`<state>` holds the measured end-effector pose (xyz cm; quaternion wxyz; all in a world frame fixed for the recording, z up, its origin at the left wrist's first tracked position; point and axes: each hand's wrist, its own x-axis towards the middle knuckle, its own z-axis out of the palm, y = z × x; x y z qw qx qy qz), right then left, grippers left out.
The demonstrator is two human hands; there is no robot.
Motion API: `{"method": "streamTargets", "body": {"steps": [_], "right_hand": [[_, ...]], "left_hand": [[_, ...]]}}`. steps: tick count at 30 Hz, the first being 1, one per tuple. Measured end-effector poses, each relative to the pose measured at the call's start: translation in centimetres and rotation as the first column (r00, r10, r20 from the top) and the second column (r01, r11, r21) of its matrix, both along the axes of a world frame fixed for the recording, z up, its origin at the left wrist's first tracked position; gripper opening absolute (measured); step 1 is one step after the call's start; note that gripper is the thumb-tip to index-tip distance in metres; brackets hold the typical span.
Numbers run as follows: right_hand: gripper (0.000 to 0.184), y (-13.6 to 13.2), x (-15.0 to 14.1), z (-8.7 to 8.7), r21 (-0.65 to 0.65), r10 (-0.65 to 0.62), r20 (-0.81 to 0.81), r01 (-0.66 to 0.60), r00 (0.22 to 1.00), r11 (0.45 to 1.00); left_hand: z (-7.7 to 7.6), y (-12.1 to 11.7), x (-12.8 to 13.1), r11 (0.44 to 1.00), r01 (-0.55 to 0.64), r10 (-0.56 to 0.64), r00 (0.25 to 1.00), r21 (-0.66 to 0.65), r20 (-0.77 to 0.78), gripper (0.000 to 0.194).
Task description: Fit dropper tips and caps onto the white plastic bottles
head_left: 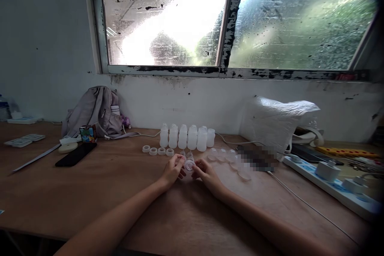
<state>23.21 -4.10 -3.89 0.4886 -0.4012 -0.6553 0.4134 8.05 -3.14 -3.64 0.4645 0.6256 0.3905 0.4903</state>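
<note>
A translucent bottle collar ring (189,165) is held between my two hands, low over the wooden table. My left hand (174,170) pinches its left side with thumb and fingers. From the other side, the fingers of my right hand (206,172) close on its right edge. Whether a nipple sits inside the ring is too small to tell. Just beyond my fingers stand clear silicone nipples (190,155). Several frosted baby bottles (183,138) form a row behind them. Loose collar rings (153,151) lie to the left, and clear dome caps (221,155) to the right.
At the left are a black phone (76,155), a small colourful box (88,133) and a grey backpack (93,112). A white power strip (333,186) with plugs and a cable (306,204) lies on the right. A plastic-wrapped bag (270,124) leans against the wall.
</note>
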Motion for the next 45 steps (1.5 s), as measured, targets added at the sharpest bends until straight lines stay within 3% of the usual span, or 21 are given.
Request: {"method": "streamTargets", "body": {"steps": [4,12,28,45], "right_hand": [[0.030,0.1,0.1,-0.1,-0.016,-0.001,-0.008,0.001,1.000,1.000],[0.028,-0.5,0.1,0.3,0.044,0.085,0.033,-0.087,0.996,0.995],[0.017,-0.3,0.1,-0.4,0.187,-0.037,0.188,0.001,0.982,0.982],[0.017,-0.1,0.0,-0.7,0.206,-0.108,0.185,0.069,0.977,0.976]], "left_hand": [[0.0,-0.3,-0.2,0.991,0.041,-0.025,0.992,0.129,-0.122,0.027],[-0.1,-0.2,-0.3,0.988,0.025,0.006,0.980,0.154,-0.197,0.023],[0.4,-1.1,-0.4,0.922,0.035,0.131,0.908,0.385,-0.397,0.030],[0.6,-1.2,-0.2,0.923,-0.003,0.173,0.896,0.385,-0.409,0.029]]}}
